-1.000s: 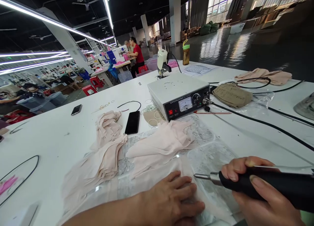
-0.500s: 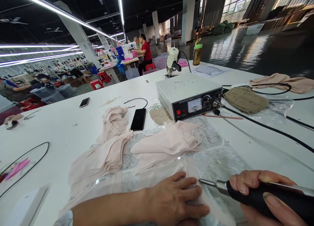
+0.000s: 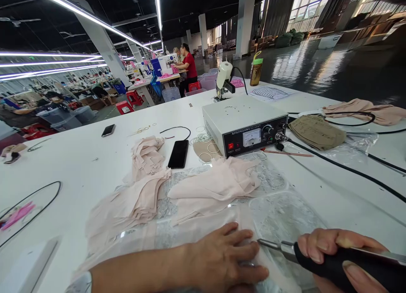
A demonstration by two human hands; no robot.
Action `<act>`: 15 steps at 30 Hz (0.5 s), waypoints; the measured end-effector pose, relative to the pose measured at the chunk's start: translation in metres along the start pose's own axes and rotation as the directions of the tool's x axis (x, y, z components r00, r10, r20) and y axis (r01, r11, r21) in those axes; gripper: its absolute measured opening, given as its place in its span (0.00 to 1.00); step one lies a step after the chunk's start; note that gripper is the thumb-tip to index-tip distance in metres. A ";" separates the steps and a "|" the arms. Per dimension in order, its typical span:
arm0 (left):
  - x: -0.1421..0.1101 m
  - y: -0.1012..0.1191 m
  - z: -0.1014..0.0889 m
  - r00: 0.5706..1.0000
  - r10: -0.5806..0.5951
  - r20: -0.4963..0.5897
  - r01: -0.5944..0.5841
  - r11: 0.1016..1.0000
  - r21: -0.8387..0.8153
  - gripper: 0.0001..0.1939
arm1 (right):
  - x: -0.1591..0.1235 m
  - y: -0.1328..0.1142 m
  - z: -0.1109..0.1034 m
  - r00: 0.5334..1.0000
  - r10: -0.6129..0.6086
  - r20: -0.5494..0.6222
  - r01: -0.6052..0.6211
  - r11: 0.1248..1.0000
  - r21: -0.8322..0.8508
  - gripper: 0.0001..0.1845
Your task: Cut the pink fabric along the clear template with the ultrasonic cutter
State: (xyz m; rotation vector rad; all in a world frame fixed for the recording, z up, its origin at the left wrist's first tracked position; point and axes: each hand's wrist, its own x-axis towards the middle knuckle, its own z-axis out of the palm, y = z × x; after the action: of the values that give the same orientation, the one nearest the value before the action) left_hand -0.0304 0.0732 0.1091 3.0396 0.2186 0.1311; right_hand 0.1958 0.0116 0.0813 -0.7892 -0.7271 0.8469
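Observation:
My left hand (image 3: 226, 257) lies flat with spread fingers, pressing on a thin pale-pink fabric piece (image 3: 193, 227) laid over a clear plate (image 3: 282, 212). My right hand (image 3: 342, 250) is wrapped round the black handle of an ultrasonic cutter (image 3: 287, 248). The cutter's thin metal tip meets the fabric's right edge, just beside my left fingertips; whether it presses in I cannot tell. Beyond my hands lie a folded pale-pink fabric pile (image 3: 215, 185), a stack of cut pieces (image 3: 133, 202) and a crumpled heap of pieces (image 3: 147, 155).
A control box (image 3: 245, 123) with a dial and black cable stands at the back. Near it are a black phone (image 3: 178, 154), brown templates (image 3: 317, 131), a bottle (image 3: 256, 70) and a cutting machine (image 3: 224, 79). A white box (image 3: 31, 265) sits at left. Co-workers sit at machines beyond.
The cutter and my right hand have shifted very slightly down and to the right. My left hand stays flat on the fabric. The view has drifted a little.

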 end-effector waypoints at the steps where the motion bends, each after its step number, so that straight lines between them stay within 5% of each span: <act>1: 0.000 0.000 0.000 1.000 -0.003 0.000 0.003 1.000 -0.002 0.23 | -0.001 0.000 0.001 1.000 -0.007 0.010 0.007 1.000 -0.008 0.05; 9: 0.001 0.000 -0.002 1.000 -0.007 0.008 0.007 1.000 -0.028 0.22 | -0.006 0.011 -0.010 0.999 0.039 0.034 -0.039 0.999 0.003 0.03; 15: 0.001 0.000 -0.001 1.000 -0.002 -0.009 0.002 0.999 -0.032 0.22 | 0.003 -0.006 0.007 0.998 0.057 -0.002 -0.057 0.995 -0.084 0.10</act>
State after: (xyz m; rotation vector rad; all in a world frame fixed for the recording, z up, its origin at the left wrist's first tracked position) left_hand -0.0291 0.0737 0.1102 3.0075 0.2186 0.1467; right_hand 0.1940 0.0140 0.0907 -0.8885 -0.7466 0.8725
